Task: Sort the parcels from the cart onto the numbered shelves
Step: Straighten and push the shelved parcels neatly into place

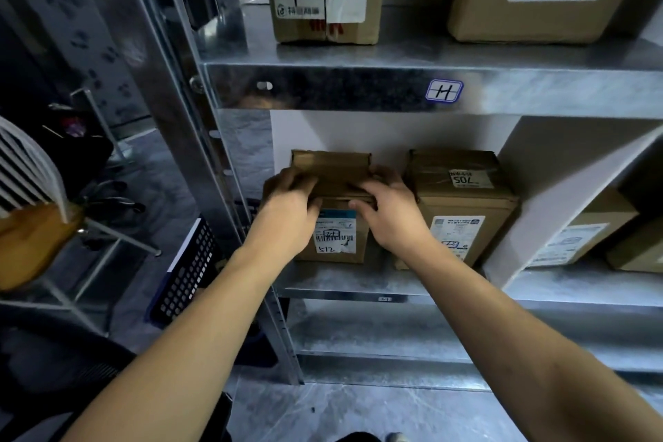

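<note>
From the head camera I see both hands clamped on a small brown cardboard parcel with a white barcode label [332,212], which stands on the lower galvanised metal shelf [344,280]. My left hand [287,215] wraps its fingers over the top left edge, thumb on the front face; my right hand [389,212] grips the top right edge likewise. Just beyond my right fingertips stands a second brown cardboard box marked 507 [462,204], close beside the parcel. Above my fingers, the upper shelf edge carries a blue-bordered sticker [443,90].
</note>
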A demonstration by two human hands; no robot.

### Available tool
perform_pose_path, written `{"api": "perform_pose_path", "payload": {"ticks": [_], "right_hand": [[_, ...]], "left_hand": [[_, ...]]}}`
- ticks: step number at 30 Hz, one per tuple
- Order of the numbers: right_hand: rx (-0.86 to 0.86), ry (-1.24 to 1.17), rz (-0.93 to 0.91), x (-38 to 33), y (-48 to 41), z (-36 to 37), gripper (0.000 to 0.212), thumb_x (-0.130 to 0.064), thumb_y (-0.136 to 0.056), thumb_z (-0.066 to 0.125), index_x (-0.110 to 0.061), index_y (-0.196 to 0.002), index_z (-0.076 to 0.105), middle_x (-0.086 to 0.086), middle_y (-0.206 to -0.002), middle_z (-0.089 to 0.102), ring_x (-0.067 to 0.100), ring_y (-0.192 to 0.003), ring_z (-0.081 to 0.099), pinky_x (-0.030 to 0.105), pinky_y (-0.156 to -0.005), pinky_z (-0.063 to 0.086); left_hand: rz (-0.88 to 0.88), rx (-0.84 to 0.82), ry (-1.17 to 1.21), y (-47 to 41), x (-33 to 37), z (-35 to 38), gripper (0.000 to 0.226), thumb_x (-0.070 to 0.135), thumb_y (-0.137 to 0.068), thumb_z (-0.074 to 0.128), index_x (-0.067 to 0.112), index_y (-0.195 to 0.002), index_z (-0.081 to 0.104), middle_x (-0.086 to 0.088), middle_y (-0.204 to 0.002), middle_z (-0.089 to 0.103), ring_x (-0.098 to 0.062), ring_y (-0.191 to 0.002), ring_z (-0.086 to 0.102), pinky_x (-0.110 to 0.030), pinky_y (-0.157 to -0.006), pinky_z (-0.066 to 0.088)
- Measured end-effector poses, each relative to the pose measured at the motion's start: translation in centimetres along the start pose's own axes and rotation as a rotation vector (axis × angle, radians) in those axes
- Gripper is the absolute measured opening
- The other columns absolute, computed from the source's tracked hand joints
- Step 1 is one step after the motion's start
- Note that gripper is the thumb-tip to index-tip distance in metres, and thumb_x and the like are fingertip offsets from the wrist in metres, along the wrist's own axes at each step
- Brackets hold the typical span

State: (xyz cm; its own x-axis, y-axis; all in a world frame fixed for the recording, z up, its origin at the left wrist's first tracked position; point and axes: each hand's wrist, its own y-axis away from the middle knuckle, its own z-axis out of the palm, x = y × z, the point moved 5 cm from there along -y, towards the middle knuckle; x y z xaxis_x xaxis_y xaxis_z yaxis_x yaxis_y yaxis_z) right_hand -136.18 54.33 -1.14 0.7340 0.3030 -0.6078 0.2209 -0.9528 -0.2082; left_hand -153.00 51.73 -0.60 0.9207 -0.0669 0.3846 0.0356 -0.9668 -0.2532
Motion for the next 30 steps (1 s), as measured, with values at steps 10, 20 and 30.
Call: {"api": "perform_pose_path", "payload": {"ticks": [10, 20, 30], "right_hand": [[-0.021, 0.003, -0.042, -0.5, 0.7, 0.9, 0.038, -0.023, -0.095, 0.066, -0.021, -0.133, 0.062, 0.013, -0.150, 0.040, 0.032, -0.133, 0.046, 0.027, -0.110, 0.030], [-0.009, 0.134, -0.118, 0.6, 4.7, -2.1, 0.050, -0.038, -0.099, 0.055, -0.027, -0.146, 0.044, 0.009, -0.151, 0.042, 0.032, -0.135, 0.044, 0.046, -0.107, 0.044], [0.097, 0.219, -0.195, 5.5, 12.6, -9.9, 0.042, -0.035, -0.099, 0.054, -0.018, -0.137, 0.055, 0.004, -0.137, 0.053, 0.025, -0.122, 0.053, 0.038, -0.096, 0.050]], "left_hand": [[0.029, 0.078, -0.015, 1.2, 0.2, -0.8, 0.030, 0.025, -0.093, 0.056, 0.016, -0.122, 0.059, -0.007, -0.127, 0.054, -0.028, -0.111, 0.054, -0.040, -0.094, 0.047], [0.083, 0.108, -0.056, 3.0, 1.6, -1.2, 0.046, 0.034, -0.093, 0.054, 0.022, -0.137, 0.049, -0.007, -0.136, 0.050, -0.034, -0.123, 0.045, -0.051, -0.104, 0.038], [0.264, 0.213, -0.032, 6.2, 11.2, 0.3, 0.044, 0.027, -0.092, 0.058, 0.016, -0.134, 0.053, -0.007, -0.130, 0.054, -0.027, -0.123, 0.044, -0.047, -0.104, 0.038]]}}
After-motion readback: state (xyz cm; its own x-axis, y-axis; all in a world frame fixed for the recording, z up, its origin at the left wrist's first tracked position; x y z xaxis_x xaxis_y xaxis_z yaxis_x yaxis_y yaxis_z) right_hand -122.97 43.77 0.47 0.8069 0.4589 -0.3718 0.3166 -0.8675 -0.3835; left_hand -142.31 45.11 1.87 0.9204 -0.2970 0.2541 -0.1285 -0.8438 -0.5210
